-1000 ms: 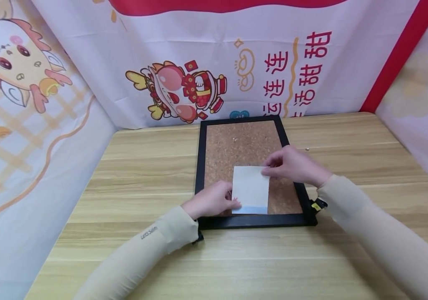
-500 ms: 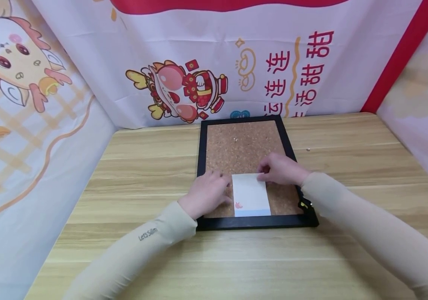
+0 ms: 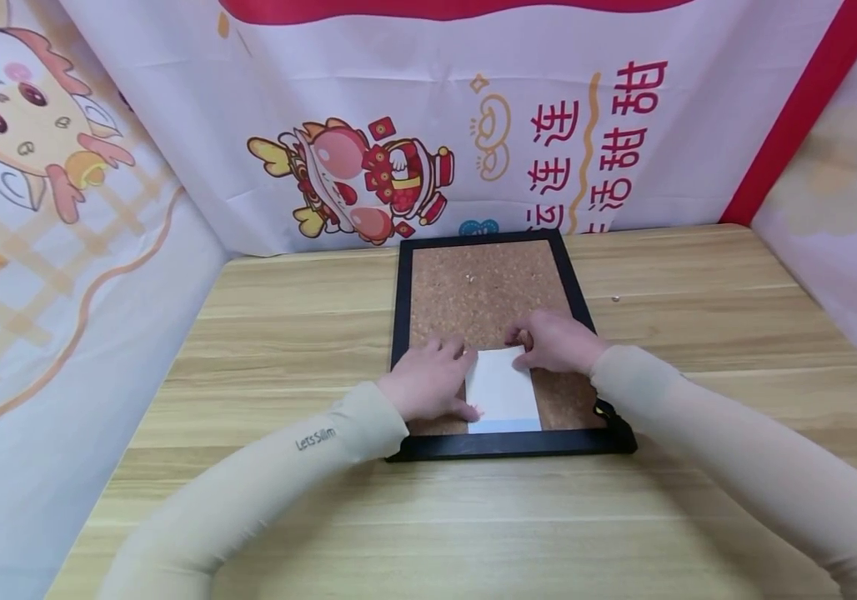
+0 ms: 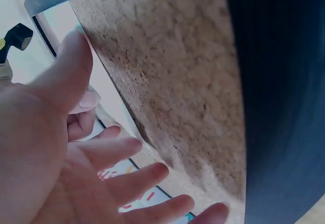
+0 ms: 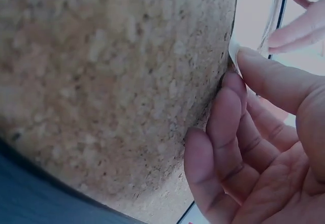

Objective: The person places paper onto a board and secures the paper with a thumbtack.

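A white sheet of note paper (image 3: 503,387) with a pale blue strip along its near edge lies low on a black-framed cork board (image 3: 451,312). My right hand (image 3: 558,340) pinches the paper's far right corner between thumb and fingers. That corner bends up slightly in the right wrist view, where the thumb (image 5: 269,74) presses it against the forefinger. At the paper's left edge rests my left hand (image 3: 432,379), its thumb near the bottom corner and its fingers spread towards the top. In the left wrist view, those fingers (image 4: 137,181) are mostly straight, and the thumb touches the paper.
A tiny shiny item (image 3: 471,278) sits on the upper part of the cork. Another small shiny item (image 3: 615,298) lies on the wooden table (image 3: 286,333) right of the board. A printed white cloth (image 3: 368,67) hangs behind the table.
The paper has come down nearer the board's bottom edge and lies flatter. My left hand let go of its lower left corner, drew back, then returned to its left edge. My right hand keeps its pinch.
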The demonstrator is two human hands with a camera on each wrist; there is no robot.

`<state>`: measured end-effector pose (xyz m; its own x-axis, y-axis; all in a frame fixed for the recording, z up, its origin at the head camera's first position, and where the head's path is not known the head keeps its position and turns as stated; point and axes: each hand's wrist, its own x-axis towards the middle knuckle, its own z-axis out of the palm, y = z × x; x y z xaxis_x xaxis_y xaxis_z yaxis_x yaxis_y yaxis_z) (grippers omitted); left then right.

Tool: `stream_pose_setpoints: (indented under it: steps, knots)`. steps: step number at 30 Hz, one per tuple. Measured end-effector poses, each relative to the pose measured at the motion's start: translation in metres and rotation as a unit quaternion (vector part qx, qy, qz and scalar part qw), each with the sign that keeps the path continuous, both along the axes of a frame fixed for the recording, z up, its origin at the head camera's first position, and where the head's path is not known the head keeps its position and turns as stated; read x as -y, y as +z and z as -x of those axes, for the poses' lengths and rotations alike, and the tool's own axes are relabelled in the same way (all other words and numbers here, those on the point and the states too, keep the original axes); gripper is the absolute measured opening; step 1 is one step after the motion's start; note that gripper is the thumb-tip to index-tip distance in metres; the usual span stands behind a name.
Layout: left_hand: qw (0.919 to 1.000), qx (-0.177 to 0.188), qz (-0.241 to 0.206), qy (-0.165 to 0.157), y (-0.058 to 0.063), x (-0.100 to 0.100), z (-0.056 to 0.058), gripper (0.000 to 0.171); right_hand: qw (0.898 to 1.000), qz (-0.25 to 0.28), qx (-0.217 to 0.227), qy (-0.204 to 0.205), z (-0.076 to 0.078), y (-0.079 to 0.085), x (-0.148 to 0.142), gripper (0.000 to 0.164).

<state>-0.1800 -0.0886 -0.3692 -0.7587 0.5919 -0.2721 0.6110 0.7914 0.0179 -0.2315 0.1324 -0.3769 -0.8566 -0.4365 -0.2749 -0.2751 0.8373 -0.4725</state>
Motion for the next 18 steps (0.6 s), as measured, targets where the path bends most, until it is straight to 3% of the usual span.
stream_pose_setpoints:
  steps: [4, 8, 13, 15, 18]
  knots:
    - [0.9989, 0.042, 0.016, 0.015, 0.000, 0.000, 0.001, 0.095, 1.000, 0.000, -0.004, -0.001, 0.000, -0.001, 0.000, 0.034]
    - [0.9968, 0.064, 0.027, 0.039, -0.003, -0.002, -0.001, 0.099, 1.000, -0.002, -0.015, 0.007, 0.000, 0.000, -0.001, 0.028]
    - [0.9948, 0.081, 0.029, 0.054, -0.006, -0.007, -0.003, 0.101, 0.995, 0.015, -0.096, 0.008, 0.011, 0.013, -0.024, 0.014]
    - [0.9942, 0.086, 0.026, 0.059, -0.006, -0.007, -0.003, 0.101, 0.990, 0.018, -0.142, 0.001, 0.019, 0.022, -0.039, 0.012]
    - [0.9927, 0.097, 0.021, 0.069, -0.006, -0.007, -0.003, 0.102, 0.985, 0.013, -0.174, -0.019, 0.034, 0.033, -0.064, 0.012]
